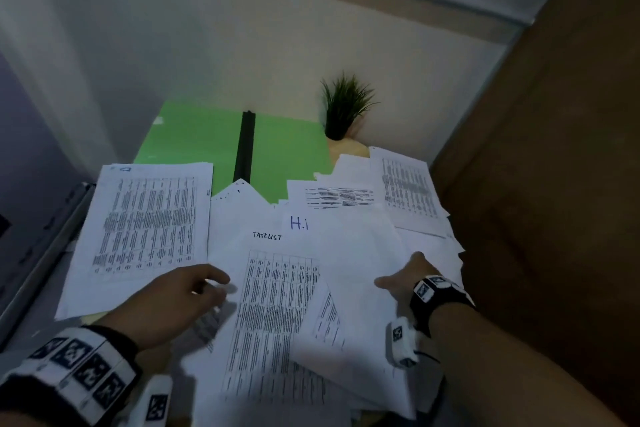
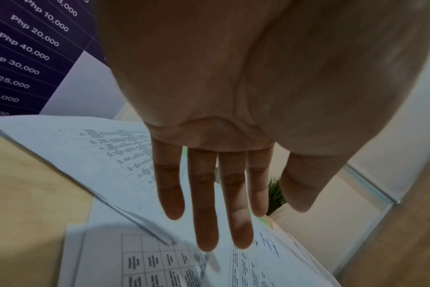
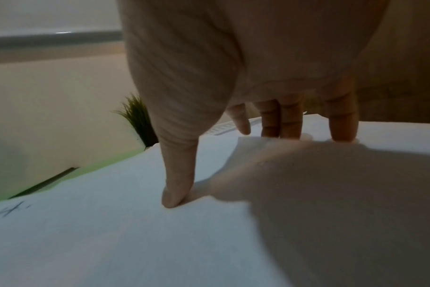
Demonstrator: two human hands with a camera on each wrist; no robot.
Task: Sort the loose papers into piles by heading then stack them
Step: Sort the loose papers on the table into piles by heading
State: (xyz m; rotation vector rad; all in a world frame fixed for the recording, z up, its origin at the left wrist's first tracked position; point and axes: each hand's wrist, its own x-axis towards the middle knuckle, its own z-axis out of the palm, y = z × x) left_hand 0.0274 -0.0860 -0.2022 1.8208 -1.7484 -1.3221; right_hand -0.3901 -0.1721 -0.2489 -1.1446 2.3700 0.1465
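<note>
The loose papers (image 1: 284, 288) are spread in overlapping layers across the bench (image 2: 25, 194), the right hand (image 1: 405, 279) pressed flat on them with straight fingers, the left hand (image 1: 173, 302) held just above them, fingers extended, nothing gripped.

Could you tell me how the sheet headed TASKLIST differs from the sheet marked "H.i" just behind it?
The TASKLIST sheet carries a dense printed table under a small black handwritten heading; the H.i sheet shows only large blue handwriting, its visible part otherwise blank. The TASKLIST sheet lies on top, overlapping the H.i sheet's near edge. The left hand hovers open by the TASKLIST sheet, while the right hand presses a blank sheet to the right. Both are white, loose and unsorted.
</note>
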